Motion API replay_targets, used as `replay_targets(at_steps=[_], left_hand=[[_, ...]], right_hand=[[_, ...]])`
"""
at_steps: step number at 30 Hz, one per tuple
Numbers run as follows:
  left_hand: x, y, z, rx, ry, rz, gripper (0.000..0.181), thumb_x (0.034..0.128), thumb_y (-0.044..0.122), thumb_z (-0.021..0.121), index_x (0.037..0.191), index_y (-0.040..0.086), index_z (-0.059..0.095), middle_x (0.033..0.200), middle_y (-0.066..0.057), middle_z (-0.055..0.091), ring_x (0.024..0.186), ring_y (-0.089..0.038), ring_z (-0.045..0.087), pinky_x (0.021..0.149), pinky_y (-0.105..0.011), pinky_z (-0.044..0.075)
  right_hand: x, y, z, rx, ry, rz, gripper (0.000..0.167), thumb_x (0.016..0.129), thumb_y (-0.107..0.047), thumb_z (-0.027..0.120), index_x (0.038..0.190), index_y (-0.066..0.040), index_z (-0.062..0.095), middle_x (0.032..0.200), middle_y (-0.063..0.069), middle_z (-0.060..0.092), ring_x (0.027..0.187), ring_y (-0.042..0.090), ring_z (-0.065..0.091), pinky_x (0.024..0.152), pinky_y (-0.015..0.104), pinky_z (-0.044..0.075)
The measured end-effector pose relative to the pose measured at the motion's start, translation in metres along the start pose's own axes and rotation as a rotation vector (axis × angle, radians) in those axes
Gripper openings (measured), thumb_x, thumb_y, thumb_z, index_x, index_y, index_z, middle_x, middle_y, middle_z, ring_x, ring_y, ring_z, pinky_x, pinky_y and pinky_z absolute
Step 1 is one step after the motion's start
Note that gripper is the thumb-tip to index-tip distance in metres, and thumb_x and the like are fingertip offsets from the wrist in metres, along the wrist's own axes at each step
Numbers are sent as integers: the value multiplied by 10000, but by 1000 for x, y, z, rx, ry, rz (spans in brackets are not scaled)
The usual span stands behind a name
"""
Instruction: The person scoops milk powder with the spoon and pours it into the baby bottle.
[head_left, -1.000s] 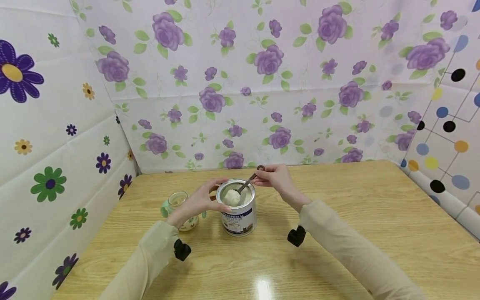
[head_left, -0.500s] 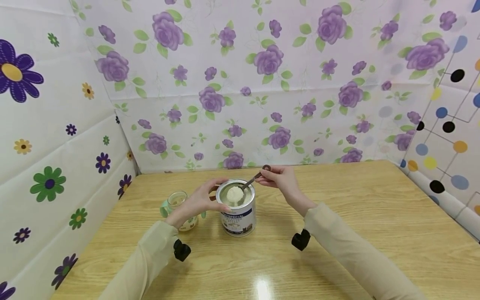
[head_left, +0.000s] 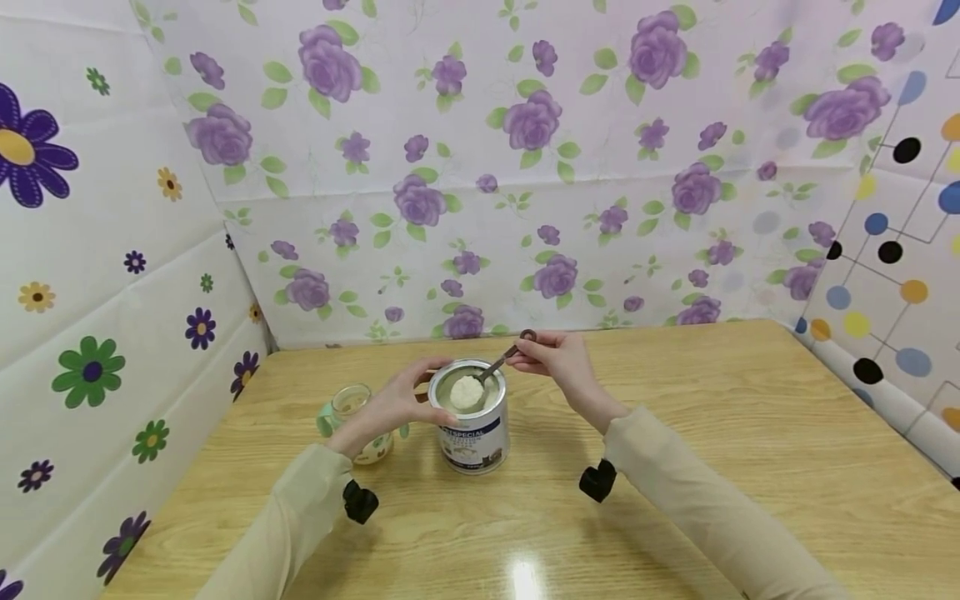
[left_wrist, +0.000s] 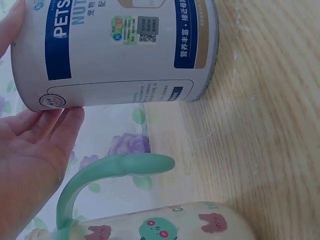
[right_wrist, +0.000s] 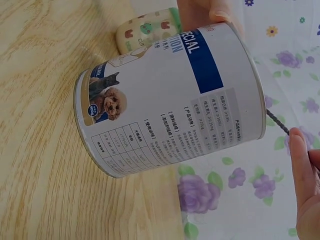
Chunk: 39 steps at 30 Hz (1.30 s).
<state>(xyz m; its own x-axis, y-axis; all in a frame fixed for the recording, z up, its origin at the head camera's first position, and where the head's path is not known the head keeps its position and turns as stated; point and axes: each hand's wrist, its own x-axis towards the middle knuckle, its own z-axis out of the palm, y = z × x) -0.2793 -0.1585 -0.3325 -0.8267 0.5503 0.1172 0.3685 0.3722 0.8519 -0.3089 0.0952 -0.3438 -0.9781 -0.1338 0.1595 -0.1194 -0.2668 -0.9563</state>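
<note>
Where the wearer's loose cream sleeves [head_left: 697,479] come in from the near edge, a small black block [head_left: 597,481] sits under each wrist. Beyond them, the open white metal tin [head_left: 474,454] with a navy label band stands upright on the pale wood-grain table [head_left: 720,450], its mouth up, which presumably keeps the powder inside. The left hand [head_left: 396,402] grips its upper left side, thumb toward the wearer and fingers round behind, probably to stop it sliding or tipping. Just left of the tin, partly hidden under the left forearm, is the cream, cartoon-printed bottle [head_left: 377,451] with green handles (its top looks open, perhaps so it can receive something). The right hand [head_left: 564,367] pinches the dark brown spoon [head_left: 501,364] near its ringed end, a grip that seems meant to keep the rounded heap of off-white powder [head_left: 467,392] level within the tin's mouth. Farthest back hangs the white sheet [head_left: 517,225] printed with purple roses.
</note>
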Motion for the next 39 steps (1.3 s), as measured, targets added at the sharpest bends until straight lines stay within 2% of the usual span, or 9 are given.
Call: replay_targets(at_steps=[8, 10, 18, 23, 26, 29, 30, 33, 39], left_hand=[[9, -26, -2, -3, 4, -9, 831, 706, 151, 792, 1389, 102, 321, 1355, -93, 349, 1227, -285, 318, 952, -425, 325], [9, -28, -3, 8, 9, -8, 834, 698, 180, 799, 1386, 118, 332, 1350, -75, 358, 1223, -269, 324, 951, -422, 327], [7, -27, -2, 31, 17, -2, 876, 658, 257, 824, 1377, 99, 350, 1328, -65, 386, 1213, -267, 344, 945, -409, 337], [8, -27, -3, 22, 2, 14, 884, 672, 250, 815, 1386, 71, 326, 1341, -93, 367, 1217, -285, 336, 943, -401, 341], [4, -15, -2, 8, -20, 15, 871, 696, 183, 800, 1386, 13, 297, 1350, -151, 348, 1221, -319, 324, 950, -415, 330], [3, -14, -2, 8, -28, 25, 879, 697, 164, 799, 1386, -10, 281, 1364, -170, 331, 1228, -329, 311, 963, -435, 305], [3, -13, -2, 12, -29, 29, 882, 693, 155, 801, 1385, -13, 280, 1369, -175, 324, 1233, -333, 300, 969, -446, 291], [8, -24, -5, 23, -20, 65, 912, 676, 201, 812, 1389, 5, 277, 1380, -165, 316, 1243, -333, 283, 980, -459, 267], [6, -17, -12, 9, -5, 87, 909, 672, 169, 812, 1391, 22, 276, 1372, -151, 332, 1255, -342, 262, 992, -460, 243]], right_hand=[[0, -1, 0, 6, 3, -14, 227, 852, 16, 602, 1018, 169, 574, 788, 203, 644, 686, 229, 651, 691, 335, 502], [0, -2, 0, 3, 4, -17, 226, 851, 18, 603, 1015, 170, 575, 790, 206, 643, 689, 232, 651, 694, 339, 501], [0, -3, 0, 6, 36, 4, 210, 848, 26, 603, 1006, 161, 579, 776, 204, 643, 681, 235, 651, 695, 341, 501], [-1, -5, 1, 14, 33, -6, 225, 851, 22, 602, 1017, 169, 568, 779, 203, 643, 681, 230, 651, 696, 336, 501], [-2, -5, 1, 20, 30, -6, 235, 853, 24, 598, 1025, 178, 559, 785, 208, 642, 680, 226, 651, 699, 334, 500], [-3, -6, 1, 18, 23, -8, 252, 856, 23, 594, 1035, 194, 543, 786, 208, 642, 681, 219, 651, 701, 330, 500], [-2, -6, 1, 19, 22, -11, 251, 857, 25, 593, 1034, 195, 542, 782, 205, 642, 680, 219, 651, 699, 329, 500], [0, -6, 0, 16, 21, -19, 251, 858, 25, 590, 1031, 200, 539, 771, 194, 644, 677, 215, 651, 691, 324, 502], [2, -7, 0, 2, 24, -24, 257, 856, 26, 592, 1031, 206, 538, 765, 181, 647, 678, 211, 651, 683, 313, 505]])
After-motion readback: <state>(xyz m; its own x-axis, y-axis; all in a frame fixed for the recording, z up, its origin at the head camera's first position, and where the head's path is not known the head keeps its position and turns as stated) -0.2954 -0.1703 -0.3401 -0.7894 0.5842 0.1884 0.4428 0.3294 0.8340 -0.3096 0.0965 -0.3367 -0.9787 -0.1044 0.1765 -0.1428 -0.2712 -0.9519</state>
